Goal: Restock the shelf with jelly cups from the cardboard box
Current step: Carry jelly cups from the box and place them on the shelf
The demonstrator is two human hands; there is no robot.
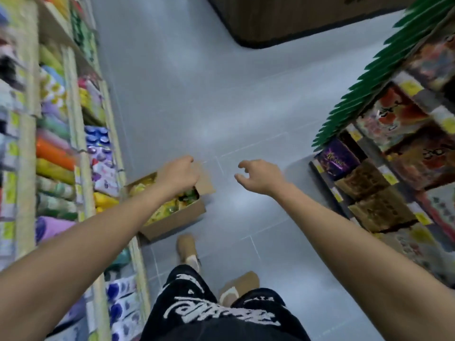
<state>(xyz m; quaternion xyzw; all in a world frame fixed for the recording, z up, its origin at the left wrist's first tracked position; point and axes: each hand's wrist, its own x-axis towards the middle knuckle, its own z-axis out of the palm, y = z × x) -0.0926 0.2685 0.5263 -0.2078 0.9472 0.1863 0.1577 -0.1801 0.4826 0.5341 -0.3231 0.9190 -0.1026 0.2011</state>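
Observation:
An open cardboard box [177, 221] sits on the grey floor against the foot of the left shelf, filled with yellow and green jelly cup packs [170, 207]. My left hand [177, 174] hovers over the box with its fingers curled under; whether it holds anything is hidden. My right hand [258, 175] hangs in the air over the aisle floor to the right of the box, fingers loosely curled and spread, holding nothing.
A tall shelf unit [86, 148] on the left holds colourful packets. Another shelf [384, 188] on the right holds boxed goods and green packets. A dark-edged counter base [283, 25] lies ahead. My feet [188, 249] stand on the floor just behind the box.

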